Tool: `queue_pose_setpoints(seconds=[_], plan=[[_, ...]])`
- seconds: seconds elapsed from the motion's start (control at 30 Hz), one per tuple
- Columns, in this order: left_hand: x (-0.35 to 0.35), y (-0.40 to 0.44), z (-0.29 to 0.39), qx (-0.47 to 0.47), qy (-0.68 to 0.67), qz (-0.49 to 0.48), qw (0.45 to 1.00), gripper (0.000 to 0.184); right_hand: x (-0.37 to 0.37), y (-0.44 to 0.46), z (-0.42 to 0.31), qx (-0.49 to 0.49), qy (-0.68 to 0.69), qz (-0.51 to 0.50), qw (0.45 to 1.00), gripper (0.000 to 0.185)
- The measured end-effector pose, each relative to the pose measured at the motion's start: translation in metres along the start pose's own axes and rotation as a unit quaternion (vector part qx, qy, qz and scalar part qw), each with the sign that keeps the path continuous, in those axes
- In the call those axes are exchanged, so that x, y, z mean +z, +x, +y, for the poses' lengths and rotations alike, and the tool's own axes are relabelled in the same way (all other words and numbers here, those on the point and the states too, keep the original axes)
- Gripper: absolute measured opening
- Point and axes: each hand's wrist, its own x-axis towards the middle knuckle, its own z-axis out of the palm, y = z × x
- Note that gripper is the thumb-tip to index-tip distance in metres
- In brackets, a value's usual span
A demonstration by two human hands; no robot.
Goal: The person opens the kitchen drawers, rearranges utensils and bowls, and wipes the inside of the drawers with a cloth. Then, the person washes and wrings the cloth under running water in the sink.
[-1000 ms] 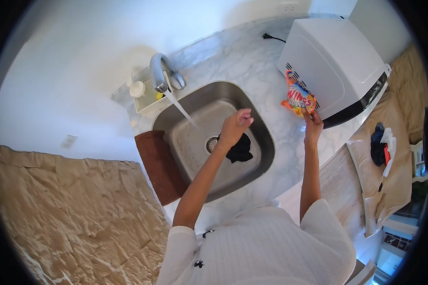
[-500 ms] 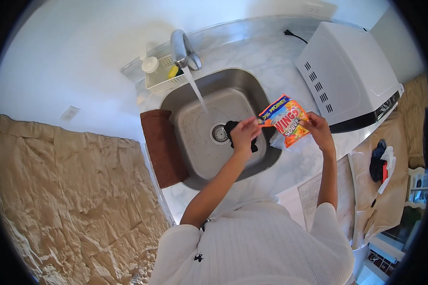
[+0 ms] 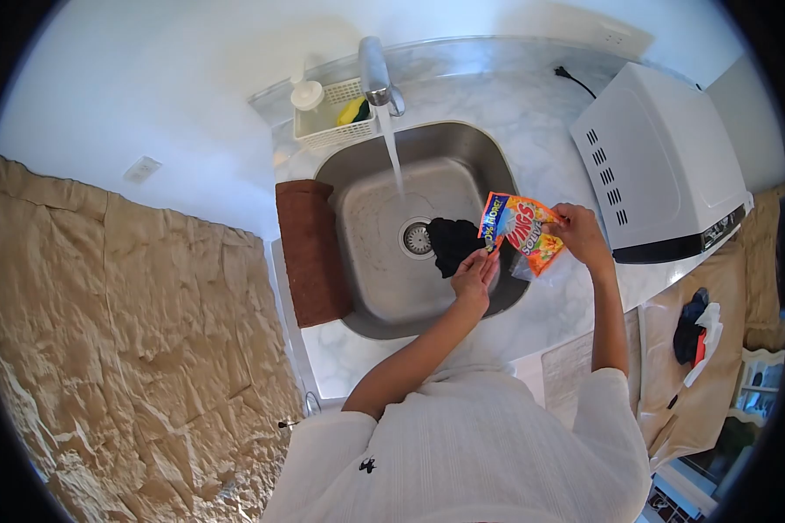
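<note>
Both hands are engaged on one item, an orange, blue and yellow printed plastic packet (image 3: pixel 519 228). The right hand (image 3: pixel 578 234) grips its right edge between thumb and fingers; the left hand (image 3: pixel 477 277) pinches its lower left corner. The packet is suspended, tilted, above the right rim of the square stainless-steel sink (image 3: pixel 371 288). The two-point grip probably keeps the packet taut and steady; the position over the rim presumably lets any spill fall partly into the basin.

A crumpled black cloth (image 3: pixel 452 244) lies on the basin floor, just right of the round metal drain (image 3: pixel 417 237) and partly screened by the left hand. The chrome tap (image 3: pixel 374 74) is running; its water stream (image 3: pixel 393 152) lands beyond the cloth. A folded brown towel (image 3: pixel 310 253) covers the left rim, possibly to catch splashes on the white marbled counter (image 3: pixel 545 131). A white perforated plastic basket (image 3: pixel 323 138) beside the tap groups a white-capped pump bottle (image 3: pixel 308 98) and a yellow-and-green sponge (image 3: pixel 352 112).

Legible packet marking: "WINGS", "SOLVE" and, on a blue band, "% MORE!"; the figure before the percent sign is unclear.
</note>
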Motion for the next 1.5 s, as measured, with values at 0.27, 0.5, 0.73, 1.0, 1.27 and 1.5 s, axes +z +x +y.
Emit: queue_pose_setpoints(seconds=[0.27, 0.5, 0.73, 1.0, 1.27, 1.5], plan=[[-0.007, 0.027, -0.008, -0.049, -0.035, 0.045, 0.997, 0.005, 0.001, 0.018, -0.01, -0.046, -0.095, -0.053, 0.993, 0.025], [-0.009, 0.031, -0.011, -0.07, -0.101, 0.012, 0.992, 0.007, 0.011, 0.027, -0.021, -0.031, -0.14, -0.072, 0.987, 0.027], [-0.008, 0.031, -0.011, -0.058, -0.126, 0.034, 0.99, 0.007, 0.014, 0.031, -0.022, -0.025, -0.157, -0.078, 0.984, 0.028], [-0.004, 0.031, -0.012, -0.054, -0.124, 0.063, 0.989, 0.009, 0.017, 0.028, -0.029, -0.028, -0.166, -0.064, 0.984, 0.026], [-0.014, 0.039, -0.015, -0.066, -0.182, 0.022, 0.981, 0.015, 0.028, 0.046, -0.025, -0.039, -0.104, -0.076, 0.991, 0.027], [-0.011, 0.037, -0.012, -0.067, -0.15, 0.068, 0.984, 0.014, 0.041, 0.049, -0.018, 0.035, -0.14, -0.11, 0.983, 0.033]])
